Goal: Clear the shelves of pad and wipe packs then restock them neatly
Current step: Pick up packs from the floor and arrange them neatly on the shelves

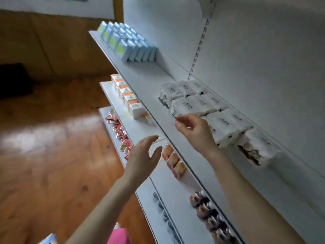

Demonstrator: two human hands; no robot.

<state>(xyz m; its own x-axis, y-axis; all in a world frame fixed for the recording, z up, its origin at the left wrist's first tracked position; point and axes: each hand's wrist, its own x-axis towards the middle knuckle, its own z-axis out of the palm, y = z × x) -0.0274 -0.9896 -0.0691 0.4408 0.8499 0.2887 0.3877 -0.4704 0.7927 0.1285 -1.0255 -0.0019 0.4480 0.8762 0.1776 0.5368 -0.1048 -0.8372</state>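
Several white packs with dark print (193, 103) lie in rows on the top white shelf (146, 80), some leaning toward the right end (255, 150). My right hand (195, 131) hovers just in front of the nearest white pack, fingers loosely curled, holding nothing. My left hand (142, 155) is lower and further left, open with fingers spread, in front of the second shelf. Light blue packs with green fronts (126, 43) stand in tidy rows at the far end of the top shelf.
The second shelf carries orange-and-white packs (128, 97) and orange packs (174, 161). Lower shelves hold red sachets (119, 131) and dark packs (207, 210). A wooden floor (52, 138) lies to the left. Something pink (119, 236) sits at the bottom edge.
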